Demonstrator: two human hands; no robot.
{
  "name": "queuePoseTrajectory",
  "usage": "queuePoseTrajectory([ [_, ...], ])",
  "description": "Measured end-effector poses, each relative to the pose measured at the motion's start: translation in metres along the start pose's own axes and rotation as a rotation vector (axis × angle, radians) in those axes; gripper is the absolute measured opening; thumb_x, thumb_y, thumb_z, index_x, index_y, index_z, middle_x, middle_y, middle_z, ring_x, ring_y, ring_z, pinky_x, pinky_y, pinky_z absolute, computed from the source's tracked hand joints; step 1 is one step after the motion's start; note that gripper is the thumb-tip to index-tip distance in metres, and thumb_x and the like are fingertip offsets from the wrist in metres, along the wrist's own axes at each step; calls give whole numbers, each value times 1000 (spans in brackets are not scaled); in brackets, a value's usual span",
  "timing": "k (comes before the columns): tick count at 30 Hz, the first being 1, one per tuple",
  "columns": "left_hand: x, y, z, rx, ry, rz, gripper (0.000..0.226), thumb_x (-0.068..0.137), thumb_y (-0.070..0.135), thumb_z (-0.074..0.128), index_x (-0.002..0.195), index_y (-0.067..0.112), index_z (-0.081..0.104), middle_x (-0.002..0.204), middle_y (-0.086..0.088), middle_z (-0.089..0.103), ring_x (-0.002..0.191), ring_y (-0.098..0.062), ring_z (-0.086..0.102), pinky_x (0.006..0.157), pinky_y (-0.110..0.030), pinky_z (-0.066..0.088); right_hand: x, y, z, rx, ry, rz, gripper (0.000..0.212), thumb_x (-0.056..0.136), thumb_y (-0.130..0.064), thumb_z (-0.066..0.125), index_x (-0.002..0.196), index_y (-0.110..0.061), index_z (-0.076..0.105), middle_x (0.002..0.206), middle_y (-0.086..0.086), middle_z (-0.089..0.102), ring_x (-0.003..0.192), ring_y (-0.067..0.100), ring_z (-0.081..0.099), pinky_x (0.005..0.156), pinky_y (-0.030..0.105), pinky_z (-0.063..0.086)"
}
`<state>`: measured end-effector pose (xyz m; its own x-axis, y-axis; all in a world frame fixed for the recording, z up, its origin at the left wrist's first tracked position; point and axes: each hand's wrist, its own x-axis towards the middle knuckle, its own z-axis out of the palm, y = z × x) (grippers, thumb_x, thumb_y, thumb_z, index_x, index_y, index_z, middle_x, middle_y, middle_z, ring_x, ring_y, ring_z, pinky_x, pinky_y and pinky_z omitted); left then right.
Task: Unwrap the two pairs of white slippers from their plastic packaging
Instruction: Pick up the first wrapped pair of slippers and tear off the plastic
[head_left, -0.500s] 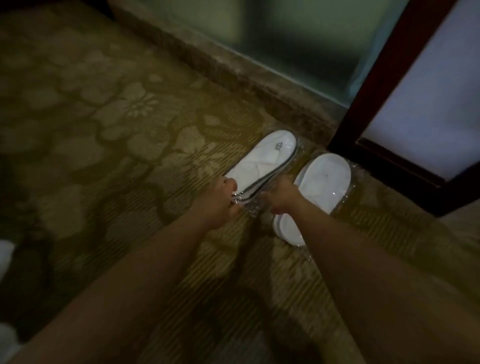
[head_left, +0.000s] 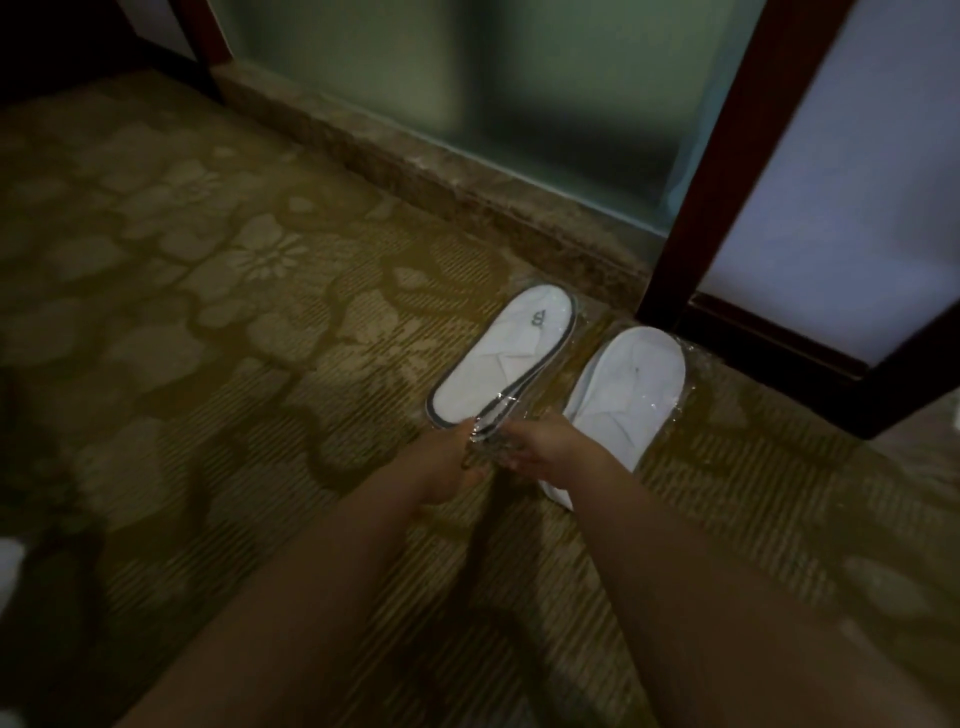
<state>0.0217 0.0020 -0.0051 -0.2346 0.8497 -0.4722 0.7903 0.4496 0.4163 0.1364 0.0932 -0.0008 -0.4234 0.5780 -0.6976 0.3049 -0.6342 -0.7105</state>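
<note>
Two flat packs of white slippers lie side by side on the patterned carpet. The left slipper pack (head_left: 506, 358) has a dark trim and a small logo, and its clear plastic wrap (head_left: 485, 431) bunches at the near end. My left hand (head_left: 447, 462) and my right hand (head_left: 540, 449) both pinch that bunched plastic from either side. The right slipper pack (head_left: 623, 395) lies untouched in its shiny wrap, partly behind my right wrist.
A stone threshold (head_left: 467, 192) with frosted glass (head_left: 493, 83) runs behind the slippers. A dark wooden frame (head_left: 691, 218) with a pale panel stands at the right, close to the right pack. Something white (head_left: 10, 566) shows at the left edge.
Both hands have closed in on the near end of the left pack's plastic, now almost touching. The camera view has shifted slightly; the packs lie where they were.
</note>
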Motion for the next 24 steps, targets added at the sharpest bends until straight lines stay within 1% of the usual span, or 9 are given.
queuePoseTrajectory([
  [2, -3, 0, 1, -10, -40, 10, 78, 89, 31, 55, 151, 16, 10, 150, -16, 38, 135, -30, 39, 110, -41, 35, 1, 2, 1, 13, -6, 20, 28, 89, -18, 62, 112, -3, 56, 107, 15, 62, 80, 20, 61, 67, 28, 52],
  [4, -3, 0, 3, 22, -61, 18, 79, 89, 30, 55, 151, 16, 9, 144, -17, 45, 128, -31, 47, 105, -43, 40, 4, 6, 2, 2, 7, 22, 20, 90, -22, 61, 102, -8, 55, 98, 11, 62, 72, 16, 59, 60, 24, 48],
  [7, -5, -1, 5, 32, -92, 35, 78, 89, 28, 55, 151, 17, 9, 142, -18, 47, 125, -32, 49, 103, -42, 41, 11, 13, 3, 13, 25, 11, 19, 91, -23, 60, 100, -9, 53, 83, 5, 61, 68, 13, 56, 57, 21, 47],
  [9, -7, -3, 4, 5, -103, 59, 76, 89, 26, 55, 151, 17, 11, 143, -18, 46, 126, -31, 49, 104, -42, 40, 15, 15, 7, 29, 47, 14, 12, 91, -22, 59, 90, -11, 54, 74, 3, 58, 64, 12, 55, 54, 21, 45],
  [13, -11, -11, 3, -35, -131, 84, 70, 91, 26, 53, 150, 19, 18, 143, -17, 47, 125, -29, 50, 104, -40, 41, 22, 18, 18, -23, 147, 16, 19, 88, -18, 62, 73, -11, 53, 70, 6, 57, 60, 14, 54, 51, 25, 43],
  [16, -13, -15, 1, -110, -152, 84, 60, 93, 22, 50, 148, 22, 26, 146, -11, 44, 128, -24, 48, 106, -37, 40, 25, 20, 22, -127, 204, 12, 19, 88, -14, 58, 69, -11, 55, 74, 13, 57, 61, 21, 52, 58, 29, 47],
  [19, -15, -15, -4, -225, -91, 68, 45, 95, 21, 45, 140, 16, 44, 143, -9, 49, 128, -22, 48, 107, -33, 38, 23, 19, 21, -184, 231, -75, 25, 88, -13, 55, 63, -17, 57, 76, 12, 56, 69, 24, 52, 67, 31, 45],
  [22, -16, -14, -9, -279, 15, 14, 34, 96, 24, 43, 123, 10, 58, 127, -10, 60, 112, -22, 56, 93, -32, 43, 19, 17, 15, -205, 200, -165, 26, 89, -15, 52, 64, -19, 61, 67, 6, 54, 58, 20, 46, 54, 26, 37],
  [24, -15, -14, -13, -331, 78, -25, 29, 96, 27, 42, 105, 9, 63, 109, -11, 64, 89, -16, 56, 74, -28, 43, 16, 13, 9, -179, 200, -221, 28, 90, -16, 49, 66, -19, 62, 69, 6, 57, 61, 20, 49, 52, 24, 37],
])
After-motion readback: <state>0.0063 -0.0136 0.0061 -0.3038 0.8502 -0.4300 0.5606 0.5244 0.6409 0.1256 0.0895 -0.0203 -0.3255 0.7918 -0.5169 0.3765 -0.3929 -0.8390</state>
